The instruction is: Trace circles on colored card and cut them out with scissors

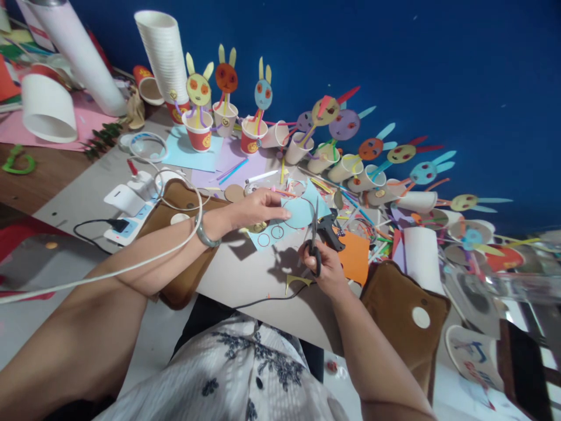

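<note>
My left hand (258, 209) pinches a piece of light blue paper (302, 210) between thumb and fingers; a large circle is drawn on it. My right hand (326, 266) grips black-handled scissors (314, 237), their blades pointing up at the right edge of that paper. Whether the blades are parted is hard to make out. Below the left hand, light blue paper with small drawn circles (269, 237) shows; I cannot tell if it belongs to the same sheet. A black glue gun (332, 231) lies just beyond the scissors, beside orange paper (354, 257).
Several rabbit-faced figures in paper cups (200, 140) line the blue wall. A tall cup stack (161, 55) stands at the back left. A white power strip (131, 219) with plugs sits left, and a white cable crosses my left forearm. Brown felt pieces (403, 327) lie on both sides.
</note>
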`<state>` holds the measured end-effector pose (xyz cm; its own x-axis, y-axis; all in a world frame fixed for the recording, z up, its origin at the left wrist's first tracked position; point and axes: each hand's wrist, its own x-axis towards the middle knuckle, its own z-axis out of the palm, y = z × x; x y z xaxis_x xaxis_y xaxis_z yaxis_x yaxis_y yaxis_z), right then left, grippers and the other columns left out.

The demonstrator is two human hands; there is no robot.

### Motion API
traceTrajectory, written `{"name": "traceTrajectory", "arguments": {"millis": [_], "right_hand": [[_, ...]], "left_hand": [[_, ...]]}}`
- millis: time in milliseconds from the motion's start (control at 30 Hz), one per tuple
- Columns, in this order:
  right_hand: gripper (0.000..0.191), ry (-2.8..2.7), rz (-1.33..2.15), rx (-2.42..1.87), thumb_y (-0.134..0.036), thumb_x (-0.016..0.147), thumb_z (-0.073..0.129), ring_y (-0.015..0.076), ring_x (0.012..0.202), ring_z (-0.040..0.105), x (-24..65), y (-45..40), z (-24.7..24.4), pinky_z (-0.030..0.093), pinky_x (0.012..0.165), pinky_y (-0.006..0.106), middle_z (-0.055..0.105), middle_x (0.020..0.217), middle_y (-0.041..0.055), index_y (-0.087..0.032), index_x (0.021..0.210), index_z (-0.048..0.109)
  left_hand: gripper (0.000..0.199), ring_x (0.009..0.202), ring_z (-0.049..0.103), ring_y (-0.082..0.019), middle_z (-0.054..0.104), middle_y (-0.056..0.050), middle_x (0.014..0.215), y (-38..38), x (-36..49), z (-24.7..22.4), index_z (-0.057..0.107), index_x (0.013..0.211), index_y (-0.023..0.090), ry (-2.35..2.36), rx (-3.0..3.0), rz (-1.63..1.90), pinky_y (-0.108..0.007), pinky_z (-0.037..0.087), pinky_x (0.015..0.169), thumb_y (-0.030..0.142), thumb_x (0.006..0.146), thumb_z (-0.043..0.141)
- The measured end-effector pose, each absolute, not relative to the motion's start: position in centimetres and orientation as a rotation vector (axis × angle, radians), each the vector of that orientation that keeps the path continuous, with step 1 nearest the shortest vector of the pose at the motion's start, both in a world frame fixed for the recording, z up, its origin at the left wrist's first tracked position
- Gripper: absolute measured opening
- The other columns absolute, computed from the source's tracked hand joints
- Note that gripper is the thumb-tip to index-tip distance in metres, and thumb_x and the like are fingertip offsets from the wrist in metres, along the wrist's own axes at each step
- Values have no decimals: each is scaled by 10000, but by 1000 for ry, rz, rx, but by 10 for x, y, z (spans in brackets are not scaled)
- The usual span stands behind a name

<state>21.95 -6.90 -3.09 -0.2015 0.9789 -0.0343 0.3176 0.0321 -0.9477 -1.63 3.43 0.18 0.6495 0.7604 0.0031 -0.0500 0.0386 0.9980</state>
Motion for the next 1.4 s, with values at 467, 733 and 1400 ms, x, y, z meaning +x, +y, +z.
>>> {"name": "traceTrajectory", "arguments": {"millis": [467, 733, 1400], "right_hand": [[559, -1604, 1205, -1349, -714, 757, 722, 133, 580, 400, 221, -69, -30, 324, 570, 288, 494, 613, -19, -215, 629, 505], [477, -1615, 1208, -1342, -612, 785, 718, 129, 582, 396, 223, -71, -30, 322, 571, 284, 490, 616, -24, -215, 633, 502], [544, -1646, 1245, -1300, -715, 793, 687, 139, 605, 410, 225, -70, -27, 323, 591, 297, 516, 660, -14, -214, 670, 514]], "left_hand": [[206, 648, 537, -96, 659, -15, 756, 36, -18, 9, 731, 801, 122, 671, 1427, 676, -255, 443, 635, 327, 777, 716], [191, 662, 502, -83, 648, 2, 750, 35, -17, 16, 725, 789, 120, 682, 1364, 672, -242, 414, 647, 298, 721, 721], [224, 643, 533, -96, 629, -3, 695, 35, -17, 9, 722, 781, 115, 646, 1418, 646, -238, 431, 616, 336, 747, 720]]}}
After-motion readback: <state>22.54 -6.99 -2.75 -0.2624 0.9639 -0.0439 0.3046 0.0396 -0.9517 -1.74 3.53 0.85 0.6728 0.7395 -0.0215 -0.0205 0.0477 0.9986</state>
